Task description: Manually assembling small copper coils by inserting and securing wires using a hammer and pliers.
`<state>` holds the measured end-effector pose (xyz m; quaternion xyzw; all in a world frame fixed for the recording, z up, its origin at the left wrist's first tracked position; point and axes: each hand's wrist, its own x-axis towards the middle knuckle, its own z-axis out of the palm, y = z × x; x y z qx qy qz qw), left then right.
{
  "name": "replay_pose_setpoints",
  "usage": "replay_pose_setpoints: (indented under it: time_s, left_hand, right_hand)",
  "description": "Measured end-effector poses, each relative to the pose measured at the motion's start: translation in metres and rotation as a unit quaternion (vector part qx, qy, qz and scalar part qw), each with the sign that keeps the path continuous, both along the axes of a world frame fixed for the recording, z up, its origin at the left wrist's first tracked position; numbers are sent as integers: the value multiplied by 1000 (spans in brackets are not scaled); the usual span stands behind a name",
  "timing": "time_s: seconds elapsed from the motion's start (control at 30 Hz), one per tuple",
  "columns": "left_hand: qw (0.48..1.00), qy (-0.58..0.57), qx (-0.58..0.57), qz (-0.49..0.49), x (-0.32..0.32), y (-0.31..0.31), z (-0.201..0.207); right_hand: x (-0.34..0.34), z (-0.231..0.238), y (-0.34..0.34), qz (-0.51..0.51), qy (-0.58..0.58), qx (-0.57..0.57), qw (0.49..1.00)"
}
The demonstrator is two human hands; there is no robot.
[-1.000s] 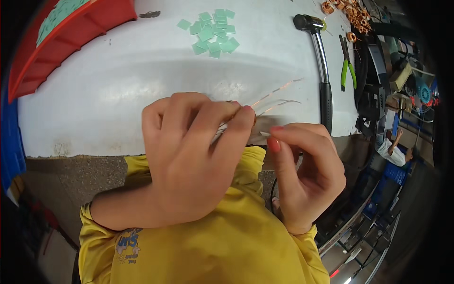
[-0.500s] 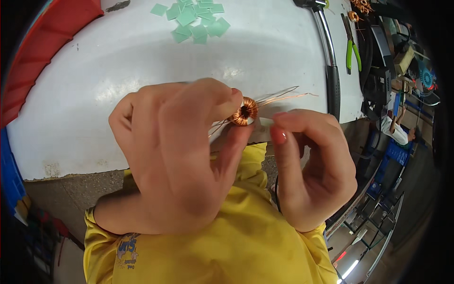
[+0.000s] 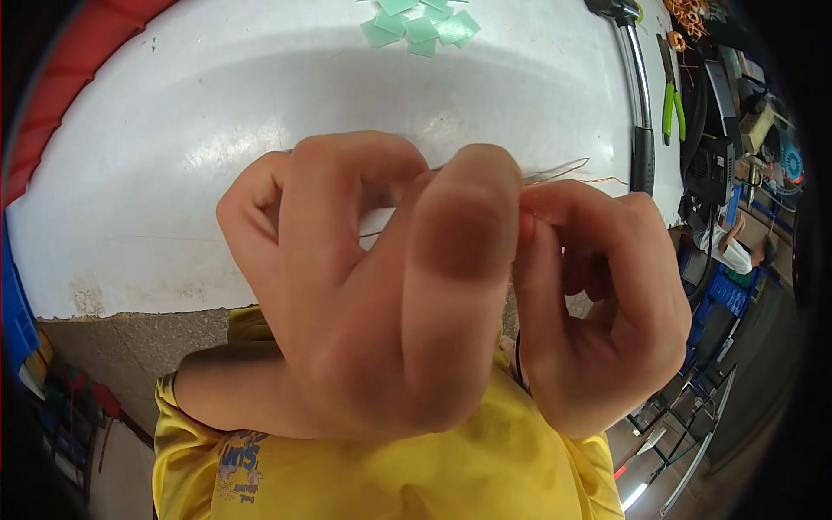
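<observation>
My left hand (image 3: 373,286) is closed in front of me, its thumb and bent fingers together around a small ring coil wound with copper wire. The coil itself is hidden behind the thumb. Only its thin wire ends (image 3: 582,171) stick out to the right, past my right hand. Close against the left thumb, my right hand (image 3: 607,295) pinches with thumb and forefinger; what lies in that pinch is covered. Both hands are held over the near edge of the white table (image 3: 156,260).
Several pale green square plates (image 3: 422,30) lie at the far side. To the right are a hammer (image 3: 641,104) with a black grip and green-handled pliers (image 3: 670,108). More copper coils (image 3: 687,16) sit at the far right corner. A red bin (image 3: 74,78) stands left.
My left hand has turned and shifted right, so its thumb now covers the coil. My right hand has moved slightly right, its pinch now against the left thumb. The view has shifted a little.
</observation>
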<state>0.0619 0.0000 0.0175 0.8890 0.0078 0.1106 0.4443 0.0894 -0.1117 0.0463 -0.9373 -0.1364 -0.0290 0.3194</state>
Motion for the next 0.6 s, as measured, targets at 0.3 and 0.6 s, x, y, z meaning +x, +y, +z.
replay_pose_setpoints:
  time_s: [0.3, 0.6]
  left_hand:
    - [999, -43, 3, -24, 4, 5, -9]
    - [999, -45, 24, -19, 5, 5, -8]
  right_hand:
    - [0, 1, 13, -25, -15, -74, 997]
    - [-5, -7, 8, -23, -68, -83, 994]
